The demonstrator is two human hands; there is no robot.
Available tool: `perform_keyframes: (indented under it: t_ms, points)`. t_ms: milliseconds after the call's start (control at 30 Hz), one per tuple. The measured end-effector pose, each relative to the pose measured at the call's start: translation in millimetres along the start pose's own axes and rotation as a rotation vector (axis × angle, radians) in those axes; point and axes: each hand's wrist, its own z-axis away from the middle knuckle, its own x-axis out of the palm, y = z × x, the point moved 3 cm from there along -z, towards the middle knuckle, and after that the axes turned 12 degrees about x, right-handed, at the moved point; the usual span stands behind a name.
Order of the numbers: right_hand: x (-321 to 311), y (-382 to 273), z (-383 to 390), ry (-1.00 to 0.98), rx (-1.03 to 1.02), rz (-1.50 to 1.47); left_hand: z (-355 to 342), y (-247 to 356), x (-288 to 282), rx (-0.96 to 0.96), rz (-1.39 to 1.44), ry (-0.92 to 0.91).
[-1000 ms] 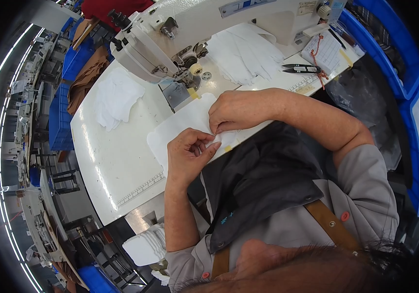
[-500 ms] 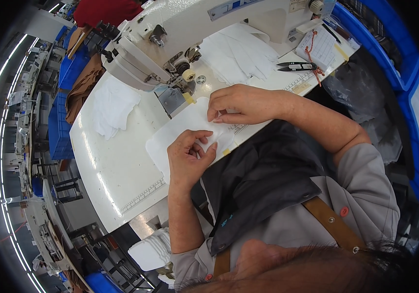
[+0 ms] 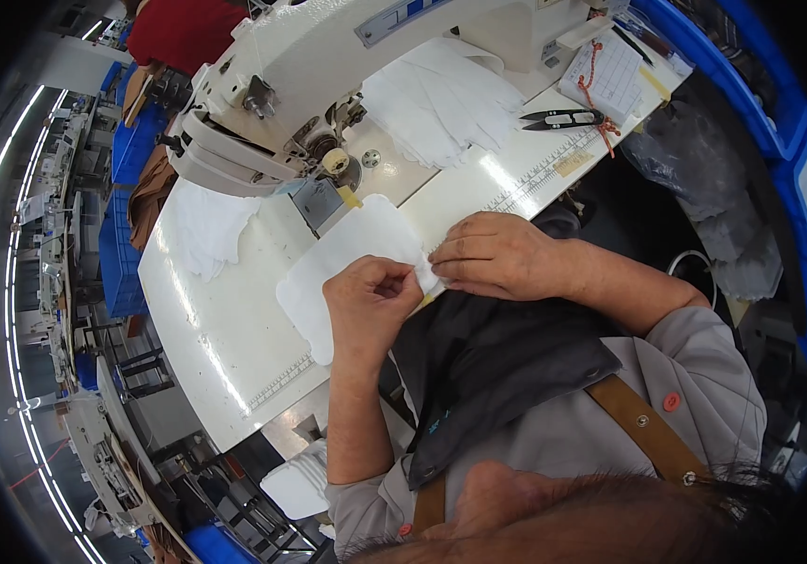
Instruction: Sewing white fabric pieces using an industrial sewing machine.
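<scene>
I saw the thin, matte white cloth-like panel with rounded corners (image 3: 328, 282) lying flat on the glossy white sewing table (image 3: 206, 362), its near right edge puckered between the person's hands. The left hand (image 3: 373, 296) had its thumb and fingertips pinched together on that edge. The right hand (image 3: 502, 258) was just beside it, fingers bent side by side and tips touching the crumpled edge; I could not tell whether they gripped, because the knuckles hid the thumb. Both hands blocked my view of that corner.

Beyond the panel stood the cream-white metal sewing machine (image 3: 281, 85), a small strip of yellow tape (image 3: 349, 197) near its smooth grey plate. One loose pile of limp white pieces (image 3: 206, 230) lay to the left; a larger fanned heap of white pieces (image 3: 441, 99) spread behind the needle area, partly under the machine's arm. To the right I made out black thread snips (image 3: 563, 119), a twisted red cord (image 3: 591, 80) and a ruled paper sheet (image 3: 615, 80). A soft, creased black apron (image 3: 493, 376) covered the lap, and crinkled clear plastic bags (image 3: 695, 160) sagged beside blue plastic bins (image 3: 779, 113).
</scene>
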Motion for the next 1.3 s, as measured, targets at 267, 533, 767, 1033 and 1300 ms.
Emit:
perform_keyframes:
  t_ms: [267,533,767,1033,1300]
  points:
    - [-1.0,-6.9,-12.0,0.026,0.038,0.026,7.4,-38.9,-9.7,-0.176,0.386,0.033]
    - [17.2,-12.0,-28.5,-0.006,0.307,-0.13,9.0,-45.9,-10.9,-0.112,0.599,0.059]
    - [23.7,-9.0,-39.5,-0.069,0.477,-0.215,14.0,-50.2,-9.3,-0.096,0.569,0.121]
    - [23.5,-10.2,-37.4,-0.036,0.444,-0.262,16.4,-58.3,-9.0,-0.053,0.606,0.223]
    - [20.6,-8.0,-29.6,-0.002,0.452,-0.271,16.1,-76.9,-24.2,-0.19,1.056,0.709]
